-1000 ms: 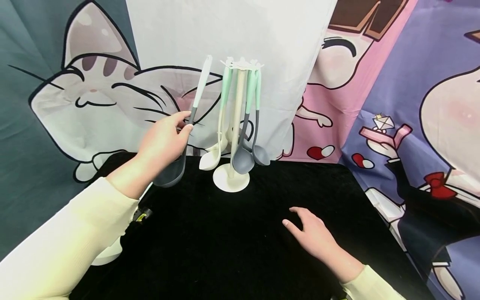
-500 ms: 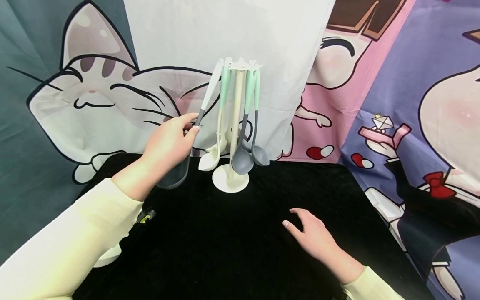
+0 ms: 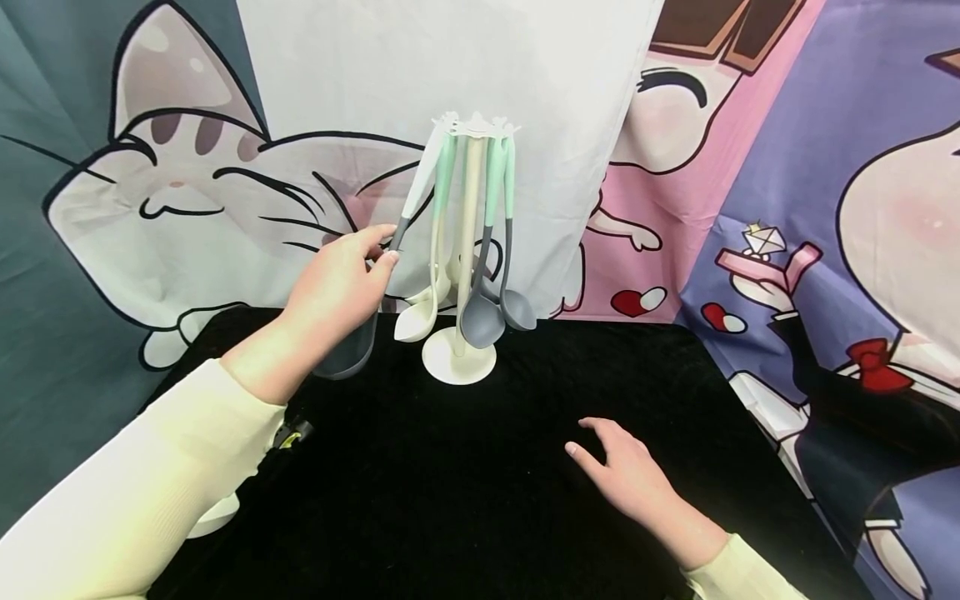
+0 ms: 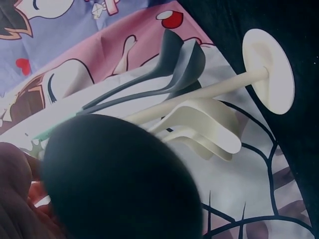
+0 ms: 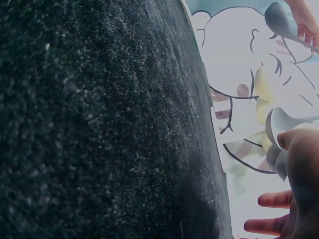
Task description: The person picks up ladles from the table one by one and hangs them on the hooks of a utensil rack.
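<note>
My left hand [image 3: 337, 279] pinches a ladle [image 3: 422, 171] by its dark grey shaft, just below the white handle. The ladle tilts, its handle top overlapping the left side of the cream rack [image 3: 459, 358] in the head view. Its dark bowl [image 4: 124, 174] fills much of the left wrist view and hides part of the rack. From the rack hang several utensils with green handles, among them a cream ladle [image 3: 417, 321] and a grey ladle [image 3: 482, 321]. My right hand [image 3: 626, 467] holds nothing, fingers relaxed, over the right part of the black table.
The black cloth-covered table [image 3: 465, 492] reaches back to a cartoon-printed curtain [image 3: 540, 67]. Partly behind my left sleeve, a white rounded object [image 3: 216, 518] shows at the left edge of the table.
My left hand has carried the ladle a little to the right, its handle top coming from beside the rack to the rack's left side. My right hand has stayed in place.
</note>
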Demonstrator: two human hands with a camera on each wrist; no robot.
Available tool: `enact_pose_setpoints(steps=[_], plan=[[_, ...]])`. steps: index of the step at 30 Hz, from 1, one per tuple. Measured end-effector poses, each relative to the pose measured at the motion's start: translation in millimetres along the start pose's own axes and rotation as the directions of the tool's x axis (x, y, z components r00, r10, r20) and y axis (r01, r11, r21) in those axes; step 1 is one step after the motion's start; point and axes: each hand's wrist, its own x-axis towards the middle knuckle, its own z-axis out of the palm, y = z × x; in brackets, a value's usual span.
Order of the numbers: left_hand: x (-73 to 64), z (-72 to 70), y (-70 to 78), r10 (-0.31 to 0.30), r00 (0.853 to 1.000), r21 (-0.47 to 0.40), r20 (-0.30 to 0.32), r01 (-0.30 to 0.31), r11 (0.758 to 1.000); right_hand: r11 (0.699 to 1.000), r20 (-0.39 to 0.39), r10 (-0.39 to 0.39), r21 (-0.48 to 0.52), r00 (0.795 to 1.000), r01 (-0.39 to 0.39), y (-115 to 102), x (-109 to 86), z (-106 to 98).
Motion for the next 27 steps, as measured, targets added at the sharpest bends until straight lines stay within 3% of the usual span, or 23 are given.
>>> enact_pose_setpoints(steps=[10,17,27], plan=[[-1.1,4.0,4.2,-0.012,1.000,-0.003,0.007,0.012,1.000,1.000,-0.002,-0.006,0.002,1.000,0.006,1,1.5,0],[-0.9,14.5,8.2,-0.048,0.998,-0.067,0.030,0.049,0.996,1.000,0.000,-0.002,0.001,1.000,0.002,2,1.4,1],[4.0,27.9,13.0,-0.068,0.995,-0.093,0.070,0.075,0.993,1.000,0.010,0.015,0.003,1.000,-0.015,2,0.1,0]])
